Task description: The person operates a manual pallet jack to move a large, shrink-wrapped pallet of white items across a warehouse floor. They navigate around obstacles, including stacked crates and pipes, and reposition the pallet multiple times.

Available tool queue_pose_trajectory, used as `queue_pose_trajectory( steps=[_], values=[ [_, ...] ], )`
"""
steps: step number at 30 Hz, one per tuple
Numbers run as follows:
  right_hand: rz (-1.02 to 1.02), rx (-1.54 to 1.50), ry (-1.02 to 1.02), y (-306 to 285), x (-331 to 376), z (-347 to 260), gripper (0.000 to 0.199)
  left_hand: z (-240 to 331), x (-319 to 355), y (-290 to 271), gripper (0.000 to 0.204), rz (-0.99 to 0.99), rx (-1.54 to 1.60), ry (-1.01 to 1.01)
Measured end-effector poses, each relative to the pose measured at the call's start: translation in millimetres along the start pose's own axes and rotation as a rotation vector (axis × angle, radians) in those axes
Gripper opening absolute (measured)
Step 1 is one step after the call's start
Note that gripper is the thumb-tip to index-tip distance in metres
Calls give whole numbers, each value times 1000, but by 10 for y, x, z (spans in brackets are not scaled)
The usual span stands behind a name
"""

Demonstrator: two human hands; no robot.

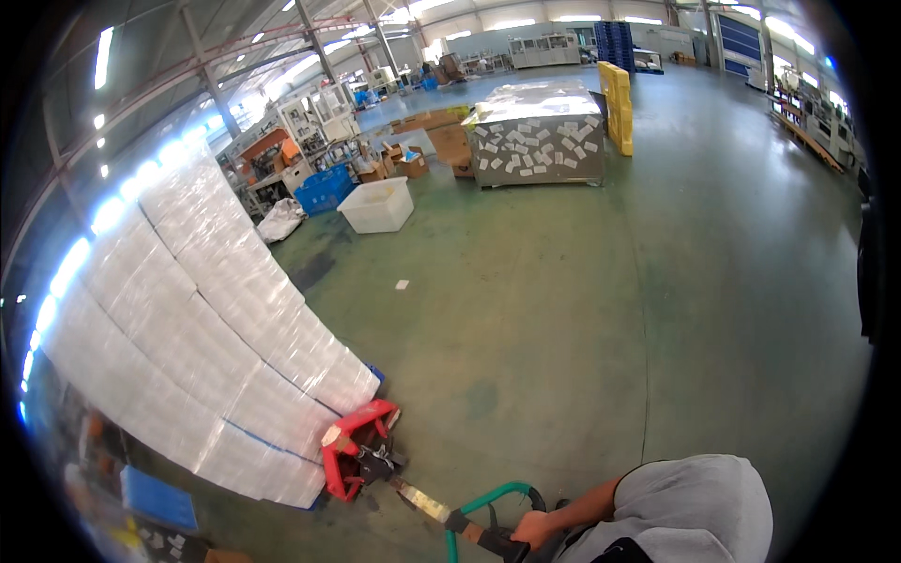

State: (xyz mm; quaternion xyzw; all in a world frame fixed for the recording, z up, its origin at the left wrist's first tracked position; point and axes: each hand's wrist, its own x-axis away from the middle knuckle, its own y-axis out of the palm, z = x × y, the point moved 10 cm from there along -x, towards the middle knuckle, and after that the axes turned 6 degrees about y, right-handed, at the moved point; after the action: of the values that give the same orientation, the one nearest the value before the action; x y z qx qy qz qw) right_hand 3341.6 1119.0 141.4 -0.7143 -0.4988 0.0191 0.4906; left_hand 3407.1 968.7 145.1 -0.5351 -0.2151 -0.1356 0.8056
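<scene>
My right hand (534, 531) is closed around the black grip at the end of a pallet jack handle (428, 504), near the lower edge. A green loop (490, 498) belongs to that handle end, just left of the hand. The handle shaft slants down to the red pallet jack (358, 445). Beyond the jack's red frame rises a tall load of white packs (221, 328) wrapped in clear film, with blue edges showing at its base. The jack's forks are hidden under the load. My left hand is out of sight.
A white tub (377, 205) and a blue crate (324, 190) stand beyond the load. Farther off are a large grey box (538, 143) covered in labels and an upright yellow pallet (617, 108). A blue bin (159, 498) sits at lower left. Machines line the right wall.
</scene>
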Motion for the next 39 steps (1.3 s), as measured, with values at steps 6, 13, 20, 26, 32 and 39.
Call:
queue_pose_trajectory(
  steps=[6, 13, 20, 26, 32, 39],
  values=[
    [470, 93, -270, -1735, 338, -333, 42, 538, 336, -1982, 47, 393, 28, -111],
    [592, 125, -328, -2210, 282, -456, 39, 470, 396, -2492, 38, 677, 151, -114],
    [526, 68, -350, -1292, 496, -233, 39, 27, 249, -1206, 37, 467, 127, -137],
    [231, 60, -116, -539, 305, 82, 38, -67, 129, -482, 57, 97, 66, -79],
    [222, 39, -131, -1497, 238, -256, 39, 264, 167, -1301, 54, 281, 54, -115],
    [425, 81, -149, -2733, 226, -678, 38, 269, 419, -2696, 40, 716, 211, -204]
  ],
)
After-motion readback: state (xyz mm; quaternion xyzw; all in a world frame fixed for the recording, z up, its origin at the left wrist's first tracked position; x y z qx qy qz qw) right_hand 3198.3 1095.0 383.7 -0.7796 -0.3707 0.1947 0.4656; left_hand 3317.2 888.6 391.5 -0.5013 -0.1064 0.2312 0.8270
